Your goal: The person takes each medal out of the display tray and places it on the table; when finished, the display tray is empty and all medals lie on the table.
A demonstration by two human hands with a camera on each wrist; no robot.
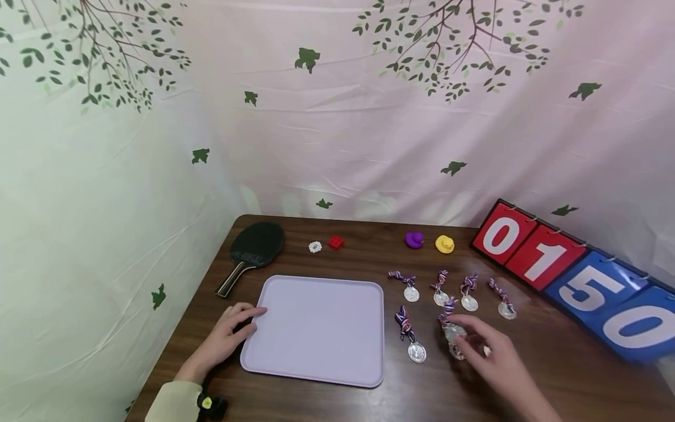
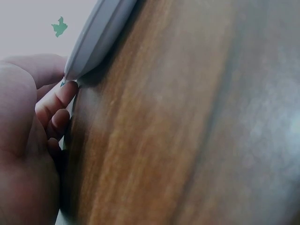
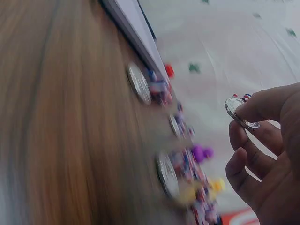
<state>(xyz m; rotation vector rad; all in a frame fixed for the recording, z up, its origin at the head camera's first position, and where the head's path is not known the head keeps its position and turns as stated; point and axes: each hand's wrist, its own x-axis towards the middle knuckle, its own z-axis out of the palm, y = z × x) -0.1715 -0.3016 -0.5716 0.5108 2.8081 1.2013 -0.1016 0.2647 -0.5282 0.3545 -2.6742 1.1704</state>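
My right hand (image 1: 493,351) pinches a silver medal (image 3: 241,113) between thumb and fingers, raised above the table in the right wrist view. Its striped ribbon (image 1: 448,308) is bundled at the top, and another medal (image 1: 456,353) shows partly beneath it. To the left lies a medal (image 1: 416,352) with a knotted red, white and blue ribbon. Several more stand in a row behind, among them one medal (image 1: 411,293) at the left end. With its fingertips, my left hand (image 1: 227,337) touches the left rim of the pale lilac tray (image 1: 319,331); fingertips meet the tray's edge (image 2: 93,51) from outside.
A black table tennis paddle (image 1: 256,245) lies at the back left. Behind the tray are a white chip (image 1: 315,247) and a red toy brick (image 1: 336,242). A purple duck (image 1: 414,240) and a yellow duck (image 1: 445,244) sit farther back. A flip scoreboard (image 1: 572,275) borders the right side.
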